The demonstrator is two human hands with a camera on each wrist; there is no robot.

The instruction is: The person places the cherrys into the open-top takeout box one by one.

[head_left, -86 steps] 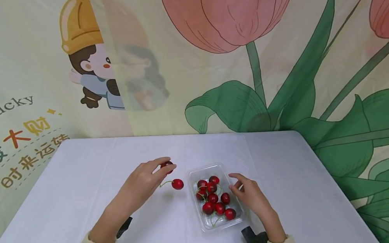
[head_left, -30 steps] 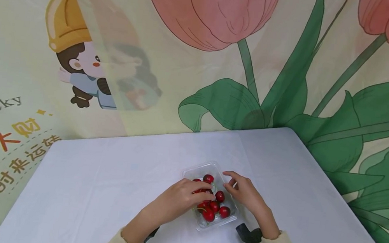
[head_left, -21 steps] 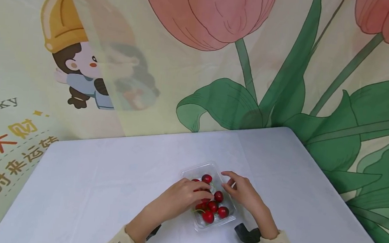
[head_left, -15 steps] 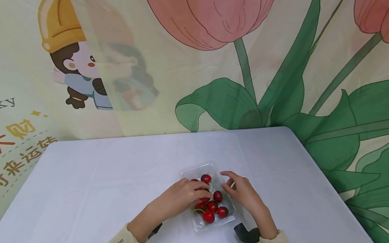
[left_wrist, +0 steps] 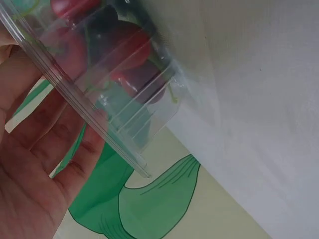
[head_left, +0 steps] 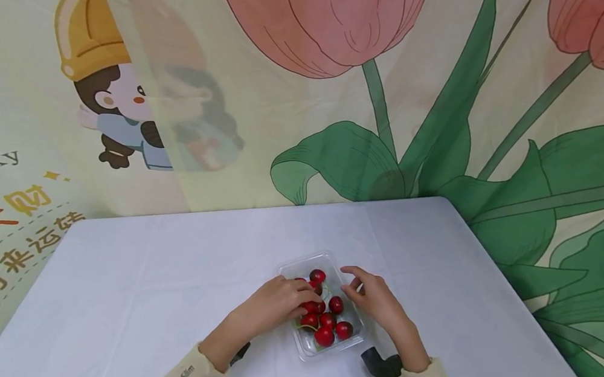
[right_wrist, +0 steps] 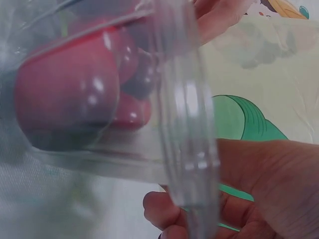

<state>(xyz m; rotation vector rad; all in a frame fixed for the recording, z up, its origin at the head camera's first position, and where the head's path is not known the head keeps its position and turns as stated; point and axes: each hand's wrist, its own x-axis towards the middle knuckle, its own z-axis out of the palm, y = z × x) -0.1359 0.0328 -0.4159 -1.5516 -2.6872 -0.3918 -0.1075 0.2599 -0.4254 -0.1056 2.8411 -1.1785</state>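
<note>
A clear plastic container (head_left: 301, 350) on the table holds several dark red cherries (head_left: 336, 305), some with green stems. My left hand (head_left: 274, 304) reaches over its left rim, fingers loosely bent and spread, the tips among the cherries on that side and partly covering them. In the left wrist view, the relaxed left fingers (left_wrist: 60, 139) show beyond the container's rim, with cherries (left_wrist: 132, 45) seen through its wall. By the right rim, my right hand (head_left: 379, 296) has its thumb and forefinger apart. A large cherry (right_wrist: 70, 89) fills much of the right wrist view, behind the clear wall.
A white cloth covers the table (head_left: 191, 263). Behind it hangs a printed backdrop (head_left: 236, 194) with tulips and a cartoon figure. A black wrist camera (head_left: 380, 364) sits under the right wrist, close to the container's lower right corner.
Earlier the left hand held a cherry left of the container, with another cherry by it; then it moved right over the container. Lately its fingers drew back slightly left. The right hand stayed put.
</note>
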